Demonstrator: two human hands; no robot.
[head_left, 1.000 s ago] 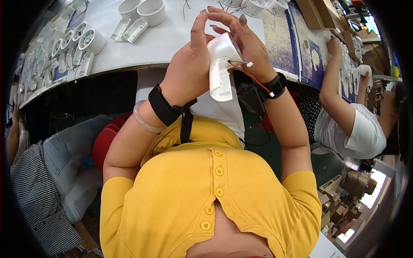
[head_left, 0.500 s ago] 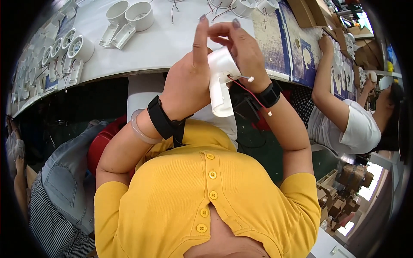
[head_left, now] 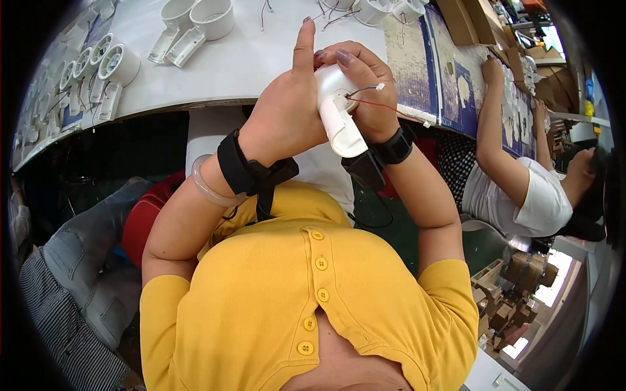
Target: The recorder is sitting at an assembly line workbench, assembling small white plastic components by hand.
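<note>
Between my two hands is a white plastic housing (head_left: 345, 133), with a rounded head and an open, trough-like handle pointing down toward me. My left hand (head_left: 287, 107) grips its left side, one finger stretched straight up. Curled around the head from the right is my right hand (head_left: 373, 91), its fingertips bent over the top. From a hole near the handle's root come a red wire (head_left: 391, 106) and a dark wire (head_left: 365, 89), each ending in a small white connector. The hands partly hide the head.
On the white table (head_left: 261, 72) stand two similar housings (head_left: 212, 19) at the back. Several more with wires (head_left: 120, 65) crowd the left side. Worn blue board (head_left: 417, 78) covers the right part. A co-worker (head_left: 515, 189) sits at the right, arms over the table.
The housing has moved slightly up and right, and its handle has tilted. My right fingers have curled down onto the head. The wires now point more to the right.
</note>
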